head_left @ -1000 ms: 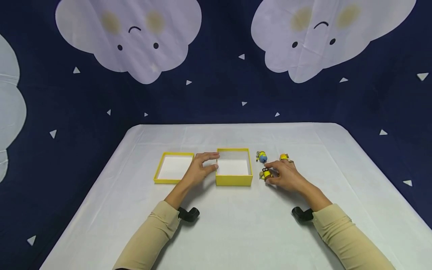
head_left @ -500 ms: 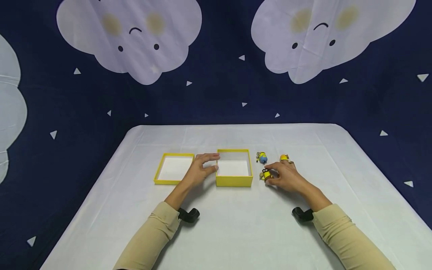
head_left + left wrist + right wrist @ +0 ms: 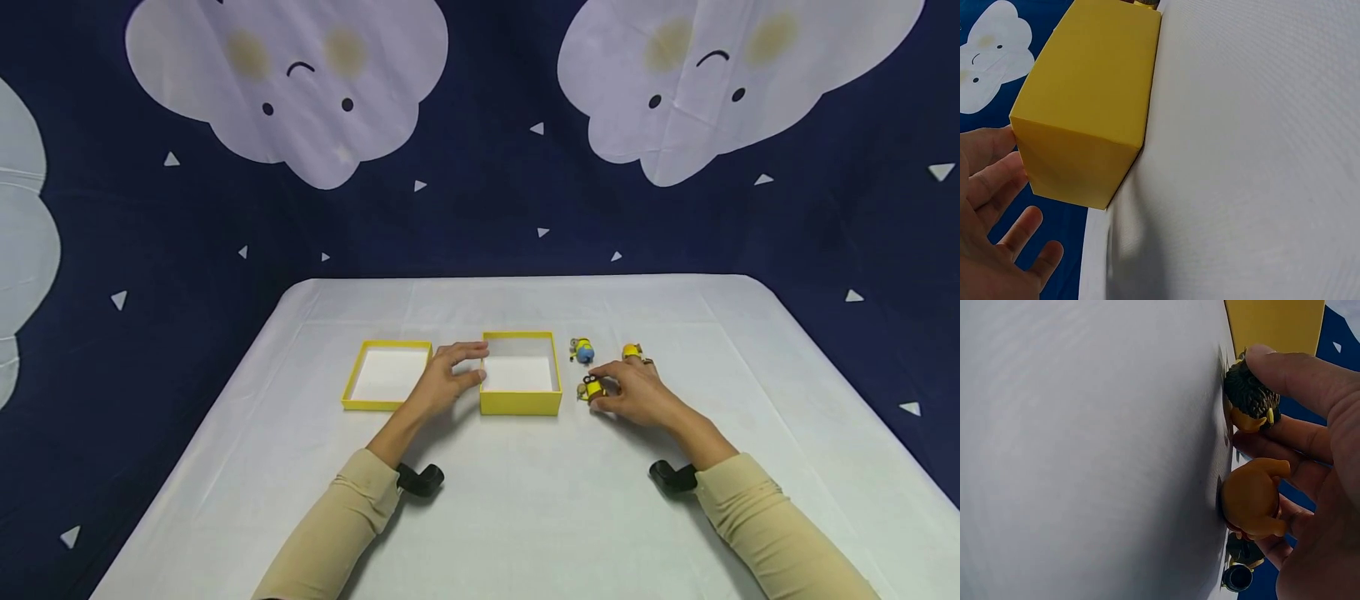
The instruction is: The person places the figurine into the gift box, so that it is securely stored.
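A yellow open box [image 3: 521, 403] with a white inside stands mid-table. My left hand [image 3: 444, 382] rests its fingertips against the box's left wall, fingers mostly straight, as the left wrist view also shows. To the right of the box, my right hand [image 3: 636, 390] pinches a small yellow-and-dark Minion figure [image 3: 594, 387] between thumb and fingers, low at the table. In the right wrist view this figure has a dark, rough-textured back [image 3: 1251, 390]. An orange figure [image 3: 1254, 497] lies beneath the palm in that view. A blue-and-yellow Minion figure [image 3: 583, 351] lies just behind the pinched one.
The box's shallow yellow-rimmed lid [image 3: 386, 375] lies inside up, left of the box. Behind my right hand sits a yellow-and-orange figure [image 3: 632, 349]. A white cloth [image 3: 525, 500] covers the table; a dark blue cloud-print curtain [image 3: 480, 208] hangs at its far edge.
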The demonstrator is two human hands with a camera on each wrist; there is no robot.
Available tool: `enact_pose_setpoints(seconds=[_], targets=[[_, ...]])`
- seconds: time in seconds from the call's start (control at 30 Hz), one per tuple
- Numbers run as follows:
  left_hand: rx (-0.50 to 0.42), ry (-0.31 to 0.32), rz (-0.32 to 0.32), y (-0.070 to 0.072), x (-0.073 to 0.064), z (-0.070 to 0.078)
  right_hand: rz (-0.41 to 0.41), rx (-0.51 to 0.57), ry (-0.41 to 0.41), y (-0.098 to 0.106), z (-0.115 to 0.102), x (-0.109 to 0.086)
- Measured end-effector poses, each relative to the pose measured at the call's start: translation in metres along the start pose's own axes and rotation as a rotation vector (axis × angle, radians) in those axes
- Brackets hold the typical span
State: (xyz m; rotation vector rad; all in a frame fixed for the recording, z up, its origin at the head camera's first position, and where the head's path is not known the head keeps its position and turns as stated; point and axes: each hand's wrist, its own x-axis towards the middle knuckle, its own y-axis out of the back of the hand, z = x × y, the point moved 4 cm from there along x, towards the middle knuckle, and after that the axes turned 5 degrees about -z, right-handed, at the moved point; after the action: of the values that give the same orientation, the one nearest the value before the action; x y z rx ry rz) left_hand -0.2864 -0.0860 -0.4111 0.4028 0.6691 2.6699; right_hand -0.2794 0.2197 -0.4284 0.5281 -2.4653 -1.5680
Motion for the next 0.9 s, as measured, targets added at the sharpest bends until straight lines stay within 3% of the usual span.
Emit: enact_pose_setpoints(seconds=[0.23, 0.57, 0.9], targets=[[-0.023, 0.001, 0.005, -0.0008, -0.0010, -0.0007, 0.006, -0.001, 0.001, -0.0005, -0.0004, -0.0009], [0.016, -0.002, 0.021, 0.0003, -0.0013, -0.0007, 0.010, 0.005, -0.002, 0.0003, -0.0009, -0.0017], [0.000, 0.020, -0.002, 0.0005, -0.0013, -0.0021, 0.048, 0.008, 0.010, 0.0060, -0.0018, -0.0015]])
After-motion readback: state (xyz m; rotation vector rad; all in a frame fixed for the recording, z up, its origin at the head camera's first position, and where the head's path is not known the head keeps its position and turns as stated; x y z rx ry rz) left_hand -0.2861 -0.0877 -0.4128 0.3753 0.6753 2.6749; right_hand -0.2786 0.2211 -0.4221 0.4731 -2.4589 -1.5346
